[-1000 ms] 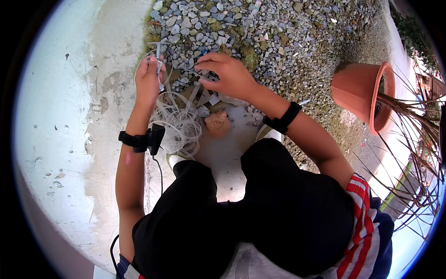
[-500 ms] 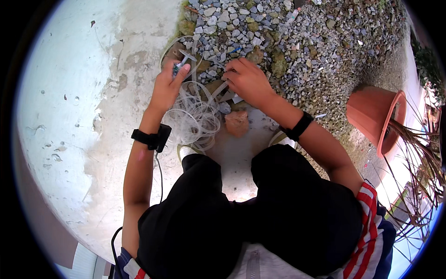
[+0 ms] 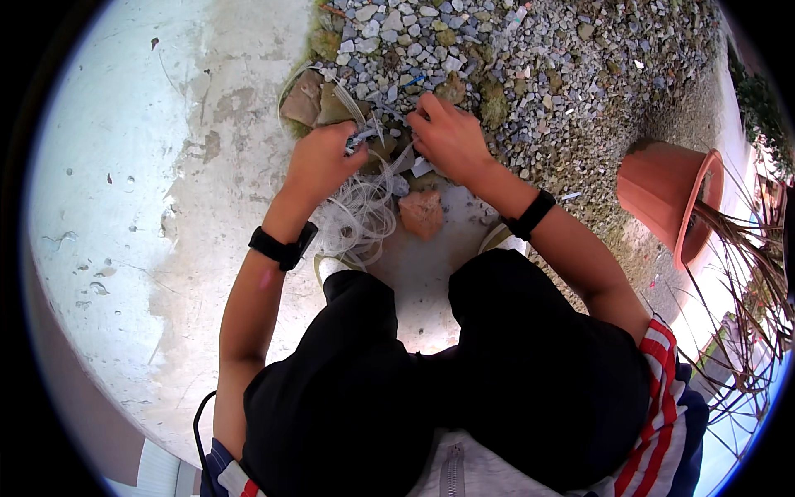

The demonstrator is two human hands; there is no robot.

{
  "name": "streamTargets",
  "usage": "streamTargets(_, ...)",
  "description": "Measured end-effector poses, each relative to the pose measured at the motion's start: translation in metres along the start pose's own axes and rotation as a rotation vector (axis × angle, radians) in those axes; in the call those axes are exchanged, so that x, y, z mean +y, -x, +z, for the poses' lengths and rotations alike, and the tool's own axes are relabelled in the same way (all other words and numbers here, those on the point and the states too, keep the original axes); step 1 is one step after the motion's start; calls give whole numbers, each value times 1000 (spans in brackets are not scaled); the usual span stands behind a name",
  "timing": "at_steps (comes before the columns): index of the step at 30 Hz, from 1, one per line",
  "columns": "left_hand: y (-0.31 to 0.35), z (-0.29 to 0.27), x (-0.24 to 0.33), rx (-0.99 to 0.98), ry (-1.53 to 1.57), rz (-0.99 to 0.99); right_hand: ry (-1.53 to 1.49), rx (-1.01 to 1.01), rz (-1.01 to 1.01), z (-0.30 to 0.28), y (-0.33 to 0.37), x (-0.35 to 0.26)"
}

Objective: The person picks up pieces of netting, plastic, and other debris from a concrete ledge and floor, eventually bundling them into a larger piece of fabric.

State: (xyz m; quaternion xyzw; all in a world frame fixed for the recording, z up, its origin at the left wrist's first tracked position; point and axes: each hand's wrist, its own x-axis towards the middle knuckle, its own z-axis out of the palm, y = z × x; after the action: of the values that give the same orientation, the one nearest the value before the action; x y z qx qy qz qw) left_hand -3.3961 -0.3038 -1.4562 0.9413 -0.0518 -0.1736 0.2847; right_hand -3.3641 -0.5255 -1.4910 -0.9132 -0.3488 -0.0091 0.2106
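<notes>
The left hand (image 3: 325, 161) is above the gravel-side edge of the pale, patchy concrete strip (image 3: 157, 207), its grip closed round a small, grey, hard-looking object (image 3: 356, 141). Only part of that object shows between the fingers, and its exact kind is hard to tell. The right hand (image 3: 454, 142) is near it, over the grey-and-white gravel bed (image 3: 580, 91), with its fingers bent and drawn in. A flat, clear plastic strip (image 3: 400, 161) runs up to those fingertips, but I cannot tell whether that grip is closed on it. Below the left hand, beside the same edge of the concrete, lies a loose tangle of clear plastic strands (image 3: 356, 219). Just right of the tangle is a rough, reddish-brown stone (image 3: 421, 213), and a flat, brown stone (image 3: 302, 98) lies beyond the left hand, at the near-left edge of the gravel. Each wrist wears a black band (image 3: 530, 215). Well apart, by the gravel's right edge, an orange-brown, round flowerpot (image 3: 662, 189) holds a plant with long, thin, brownish leaves (image 3: 741, 228)
</notes>
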Motion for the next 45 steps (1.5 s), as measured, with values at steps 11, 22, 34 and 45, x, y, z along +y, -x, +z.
streamTargets(11,-4,5,18,160,76,282,-84,39,29,6,8,4)
streamTargets(22,-41,18,8,-25,-186,413,-183,-103,163,-4,4,9)
streamTargets(34,-33,-13,23,10,-206,565,-347,-189,270,-32,-1,-6)
streamTargets(45,-23,-3,47,39,-154,645,-577,-148,375,-46,34,-5)
